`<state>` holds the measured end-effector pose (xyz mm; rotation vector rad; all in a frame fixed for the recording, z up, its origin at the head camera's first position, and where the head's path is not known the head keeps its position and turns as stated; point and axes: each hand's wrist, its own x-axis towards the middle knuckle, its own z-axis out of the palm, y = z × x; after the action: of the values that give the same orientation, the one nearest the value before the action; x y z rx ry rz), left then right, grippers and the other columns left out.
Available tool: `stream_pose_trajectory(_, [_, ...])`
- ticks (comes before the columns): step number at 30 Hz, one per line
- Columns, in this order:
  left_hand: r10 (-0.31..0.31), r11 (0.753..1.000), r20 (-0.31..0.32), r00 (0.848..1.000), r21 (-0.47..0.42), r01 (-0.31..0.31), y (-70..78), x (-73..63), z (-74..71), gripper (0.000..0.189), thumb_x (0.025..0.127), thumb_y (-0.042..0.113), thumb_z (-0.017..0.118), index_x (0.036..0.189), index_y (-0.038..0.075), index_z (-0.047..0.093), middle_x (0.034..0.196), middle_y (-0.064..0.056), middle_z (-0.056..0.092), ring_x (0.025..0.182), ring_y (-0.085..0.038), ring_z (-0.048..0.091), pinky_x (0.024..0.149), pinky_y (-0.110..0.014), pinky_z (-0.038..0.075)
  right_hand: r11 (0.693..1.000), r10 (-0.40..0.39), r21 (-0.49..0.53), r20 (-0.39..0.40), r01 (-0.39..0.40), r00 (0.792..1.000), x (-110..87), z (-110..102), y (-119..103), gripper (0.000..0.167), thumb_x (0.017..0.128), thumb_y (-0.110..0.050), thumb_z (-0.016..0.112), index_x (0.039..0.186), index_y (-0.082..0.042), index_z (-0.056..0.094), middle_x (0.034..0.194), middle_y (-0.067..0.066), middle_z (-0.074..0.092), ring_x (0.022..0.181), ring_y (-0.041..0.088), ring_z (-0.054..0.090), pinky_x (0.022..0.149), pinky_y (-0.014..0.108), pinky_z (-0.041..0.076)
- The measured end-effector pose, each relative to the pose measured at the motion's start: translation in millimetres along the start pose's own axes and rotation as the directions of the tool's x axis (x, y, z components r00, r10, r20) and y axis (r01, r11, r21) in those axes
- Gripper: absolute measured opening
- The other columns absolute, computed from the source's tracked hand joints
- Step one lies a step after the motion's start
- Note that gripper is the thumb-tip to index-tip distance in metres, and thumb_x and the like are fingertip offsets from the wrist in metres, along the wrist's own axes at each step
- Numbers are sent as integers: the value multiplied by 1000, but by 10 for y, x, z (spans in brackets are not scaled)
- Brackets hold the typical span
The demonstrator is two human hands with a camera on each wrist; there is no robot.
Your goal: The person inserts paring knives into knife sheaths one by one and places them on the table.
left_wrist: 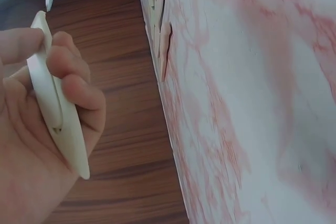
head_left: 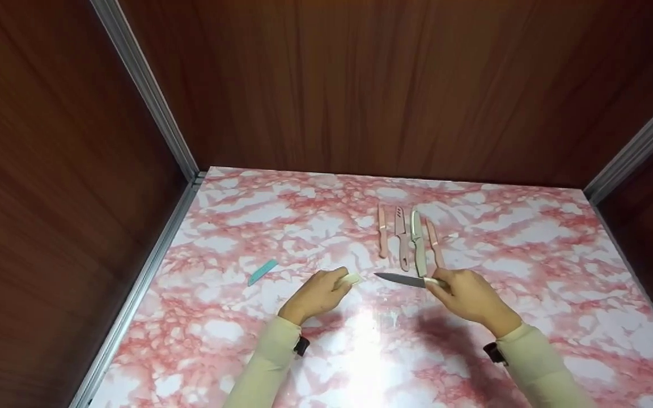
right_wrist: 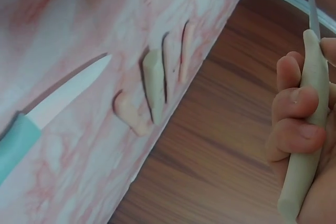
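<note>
A pink-and-white marbled tabletop (head_left: 219, 362) sits in a booth of dark wood-grain panels (head_left: 372, 85), with metal strips at the corners. A person in pale sleeves works over it. The right hand (head_left: 465, 292), fingers curled snugly round a pale handle, holds a dark-bladed knife (head_left: 400, 278) near the middle of the view. Its long axis runs left to right, roughly along the far table edge; the tip points left. Facing that tip, just apart from it, is a cream cover (left_wrist: 71, 137) (longer than the head view suggests), gripped by the left hand's (head_left: 318, 292) closed thumb and fingers. Just beyond the knife, four knives (head_left: 403, 243) lie side by side, pointing toward the back edge, which is well beyond the hands. A teal piece (head_left: 262, 272) rests left of the left hand. Marbled surface stretches well past the right hand.
</note>
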<state>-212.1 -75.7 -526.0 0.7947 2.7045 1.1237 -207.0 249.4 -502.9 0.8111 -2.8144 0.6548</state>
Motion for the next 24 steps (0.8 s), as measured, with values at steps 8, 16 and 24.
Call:
stream_pose_trajectory(8, [11, 997, 52, 999, -79, -6, 16, 19, 27, 21, 99, 24, 48, 80, 15, 46, 61, 7, 34, 50, -6, 28, 50, -22, 28, 997, -76, 0, -18, 76, 997, 53, 0, -72, 18, 92, -31, 62, 78, -20, 58, 59, -16, 41, 47, 1, 34, 48, 24, 34])
stream_pose_trajectory(16, [-3, 994, 76, 997, -111, 12, 45, 13, 23, 19, 99, 25, 47, 82, 15, 47, 62, 7, 37, 50, -6, 31, 50, -22, 29, 995, -98, 12, -9, 98, 995, 67, 19, -85, 13, 91, -29, 64, 82, -19, 62, 62, -15, 48, 51, 2, 40, 51, 25, 38])
stream_pose_trajectory(24, [0, 993, 75, 997, -114, 8, 58, 14, 19, 20, 97, 23, 48, 79, 16, 46, 59, 8, 34, 48, -5, 27, 49, -22, 27, 986, -169, -13, -30, 168, 985, 87, 31, -69, 12, 89, -25, 66, 81, -17, 62, 60, -17, 47, 51, 1, 41, 51, 27, 40])
